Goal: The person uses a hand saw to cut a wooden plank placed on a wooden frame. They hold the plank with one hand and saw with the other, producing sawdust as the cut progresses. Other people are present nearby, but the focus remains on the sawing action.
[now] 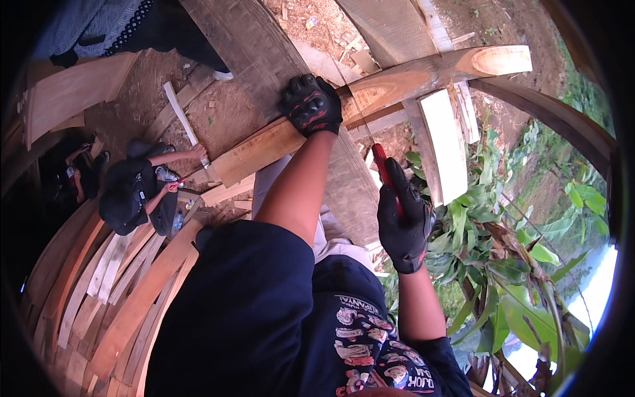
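A black glove covers my left hand (pixel 311 106), which is closed over a long wooden beam (pixel 390 89) and presses it onto a wide grey plank (pixel 254 56). In my right hand (pixel 405 221), also gloved in black, is the red handle of a handsaw (pixel 380 162). Its thin blade, seen nearly edge-on, runs away from me across the beam just right of my left hand. Whether the teeth have cut into the wood is too fine to see. The beam's far right end shows a pale rounded patch of grain.
At left a crouching person in a black cap (pixel 122 205) holds a red-handled tool and a pale wood strip (pixel 178 112). Many curved boards (pixel 142 298) are stacked at lower left. A short pale board (pixel 444 145) stands right of the beam, near leafy plants (pixel 522 311).
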{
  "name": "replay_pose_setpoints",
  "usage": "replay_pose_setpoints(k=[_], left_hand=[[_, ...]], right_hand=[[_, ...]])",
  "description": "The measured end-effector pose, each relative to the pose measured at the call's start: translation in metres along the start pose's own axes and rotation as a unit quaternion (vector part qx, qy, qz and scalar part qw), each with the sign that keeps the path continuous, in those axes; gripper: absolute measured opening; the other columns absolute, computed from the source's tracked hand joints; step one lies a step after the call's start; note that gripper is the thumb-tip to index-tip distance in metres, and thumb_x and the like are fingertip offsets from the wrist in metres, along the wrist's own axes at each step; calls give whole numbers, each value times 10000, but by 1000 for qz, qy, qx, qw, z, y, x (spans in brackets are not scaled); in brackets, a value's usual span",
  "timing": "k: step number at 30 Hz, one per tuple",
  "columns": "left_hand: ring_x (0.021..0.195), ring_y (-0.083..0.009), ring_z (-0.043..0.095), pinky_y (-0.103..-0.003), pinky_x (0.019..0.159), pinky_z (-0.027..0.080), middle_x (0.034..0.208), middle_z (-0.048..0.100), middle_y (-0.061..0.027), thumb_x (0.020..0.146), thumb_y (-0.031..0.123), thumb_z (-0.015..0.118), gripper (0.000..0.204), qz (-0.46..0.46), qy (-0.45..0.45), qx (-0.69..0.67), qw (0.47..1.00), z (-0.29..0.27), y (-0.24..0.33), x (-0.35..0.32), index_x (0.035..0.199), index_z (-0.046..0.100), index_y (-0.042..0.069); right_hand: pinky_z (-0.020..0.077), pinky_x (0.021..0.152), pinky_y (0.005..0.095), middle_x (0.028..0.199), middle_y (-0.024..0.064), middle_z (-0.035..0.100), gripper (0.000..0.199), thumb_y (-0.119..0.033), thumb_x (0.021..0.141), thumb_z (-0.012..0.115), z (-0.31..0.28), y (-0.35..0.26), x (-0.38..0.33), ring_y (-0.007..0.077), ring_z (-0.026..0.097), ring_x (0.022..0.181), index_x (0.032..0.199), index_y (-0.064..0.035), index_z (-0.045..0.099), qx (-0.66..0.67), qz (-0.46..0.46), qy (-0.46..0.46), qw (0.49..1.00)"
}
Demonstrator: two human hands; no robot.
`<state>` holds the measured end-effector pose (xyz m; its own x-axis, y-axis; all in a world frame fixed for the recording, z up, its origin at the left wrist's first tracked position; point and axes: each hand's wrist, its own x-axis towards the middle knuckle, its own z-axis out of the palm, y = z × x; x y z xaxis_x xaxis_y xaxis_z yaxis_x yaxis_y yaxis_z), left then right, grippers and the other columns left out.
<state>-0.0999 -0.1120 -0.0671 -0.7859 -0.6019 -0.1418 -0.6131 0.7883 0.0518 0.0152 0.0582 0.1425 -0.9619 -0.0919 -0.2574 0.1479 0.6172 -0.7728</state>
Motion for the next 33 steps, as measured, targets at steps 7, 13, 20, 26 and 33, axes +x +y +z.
replay_pose_setpoints(k=[7,13,20,26,33], left_hand=[[1180,-346,663,-543,1010,523,1222,693,-118,1087,423,524,366,2,-13,-13,1000,-1,4,6,1139,752,142],[1167,-338,646,-545,1020,487,1210,677,-118,1063,367,565,305,9,46,-28,998,10,0,5,1137,750,136],[1172,-337,644,-539,1015,496,1233,676,-112,1065,375,556,320,11,34,-11,999,11,6,2,1147,757,140],[1173,-357,678,-539,996,536,1236,707,-138,1079,400,551,351,9,-10,-16,1000,2,3,2,1152,751,121],[1178,-358,680,-532,999,540,1261,701,-138,1074,398,549,350,9,-13,-33,999,2,1,8,1184,739,125]], right_hand=[[606,987,420,1371,212,772,456,-69,1065,660,49,6,15,332,793,1195,1521,-54,672,-26,-40,39,998],[622,911,429,1245,245,798,430,-92,1066,651,34,19,63,368,812,1090,1493,-70,700,-28,-18,5,999],[624,906,433,1216,272,794,406,-107,1052,680,52,41,74,397,815,1073,1452,-52,720,-32,-93,62,993],[592,943,387,1283,204,804,449,-234,1109,653,35,71,59,231,786,1044,1514,-41,683,3,-25,21,999],[587,1007,435,1449,236,724,543,-278,1125,642,56,100,25,375,776,1204,1615,-55,572,60,12,-14,998]])
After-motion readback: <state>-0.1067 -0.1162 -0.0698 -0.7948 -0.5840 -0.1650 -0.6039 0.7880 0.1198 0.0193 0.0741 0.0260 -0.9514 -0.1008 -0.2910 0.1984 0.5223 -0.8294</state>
